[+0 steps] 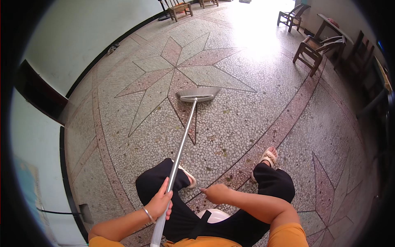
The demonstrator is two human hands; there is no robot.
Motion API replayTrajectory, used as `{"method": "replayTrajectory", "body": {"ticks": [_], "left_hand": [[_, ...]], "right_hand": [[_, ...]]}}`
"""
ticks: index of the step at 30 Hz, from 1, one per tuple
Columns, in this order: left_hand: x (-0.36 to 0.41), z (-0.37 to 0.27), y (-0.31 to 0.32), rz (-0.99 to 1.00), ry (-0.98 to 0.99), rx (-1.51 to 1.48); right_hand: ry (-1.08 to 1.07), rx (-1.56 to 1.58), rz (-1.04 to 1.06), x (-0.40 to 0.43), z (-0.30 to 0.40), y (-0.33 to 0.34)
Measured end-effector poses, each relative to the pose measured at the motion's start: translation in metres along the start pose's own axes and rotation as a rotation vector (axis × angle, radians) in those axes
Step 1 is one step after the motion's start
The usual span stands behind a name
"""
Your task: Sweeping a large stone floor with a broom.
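Note:
My left hand (160, 202), with a bangle at its wrist, grips the metal handle (183, 139) of a broom low in the picture. The handle slants up and away to a grey broom head (199, 94), whose bristles point away from me on the terrazzo floor. My right hand (219, 193) hangs apart from the handle, in front of my lap. Its back faces me and the fingers are mostly hidden, so I cannot tell whether it holds something. Small bits of green and brown debris (222, 151) lie scattered between the broom head and my feet.
Wooden chairs (319, 51) stand along the right wall beside a small table (334, 27). A low wooden stool (180, 10) is by the far wall. Shoes (113, 48) lie against the left wall. Below me shows a rounded white object (217, 215), partly covered by my black trousers.

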State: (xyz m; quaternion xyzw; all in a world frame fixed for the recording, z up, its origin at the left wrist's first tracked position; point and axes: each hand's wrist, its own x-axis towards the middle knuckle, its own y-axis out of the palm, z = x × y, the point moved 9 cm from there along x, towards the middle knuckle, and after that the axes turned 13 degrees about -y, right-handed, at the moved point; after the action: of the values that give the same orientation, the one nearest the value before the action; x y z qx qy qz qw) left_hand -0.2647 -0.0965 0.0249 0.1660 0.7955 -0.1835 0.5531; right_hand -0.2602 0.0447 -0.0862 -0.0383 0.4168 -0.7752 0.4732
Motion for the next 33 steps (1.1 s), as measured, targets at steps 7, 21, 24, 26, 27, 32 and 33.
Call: {"method": "replayTrajectory", "body": {"ticks": [7, 21, 24, 26, 27, 32, 33], "left_hand": [[0.127, -0.144, 0.023, -0.059, 0.148, 0.047], [0.174, -0.227, 0.027, -0.152, 0.177, 0.121], [0.127, -0.163, 0.011, -0.052, 0.112, 0.107], [0.091, -0.116, 0.006, -0.019, 0.049, 0.133], [0.074, -0.094, 0.008, -0.004, 0.010, 0.154], [-0.021, 0.031, -0.007, 0.072, -0.130, 0.066], [-0.041, 0.051, -0.008, 0.063, -0.147, 0.057]], "right_hand": [[-0.120, -0.096, 0.023, -0.001, 0.029, -0.013], [0.083, -0.140, -0.153, -0.014, -0.012, -0.064], [0.034, -0.178, -0.129, -0.005, -0.003, -0.054], [0.013, -0.211, -0.101, -0.001, -0.001, -0.041], [-0.015, -0.221, -0.051, 0.003, -0.005, -0.025], [-0.163, -0.204, 0.075, 0.000, 0.030, 0.000], [-0.181, -0.204, 0.067, -0.002, 0.036, 0.000]]}}
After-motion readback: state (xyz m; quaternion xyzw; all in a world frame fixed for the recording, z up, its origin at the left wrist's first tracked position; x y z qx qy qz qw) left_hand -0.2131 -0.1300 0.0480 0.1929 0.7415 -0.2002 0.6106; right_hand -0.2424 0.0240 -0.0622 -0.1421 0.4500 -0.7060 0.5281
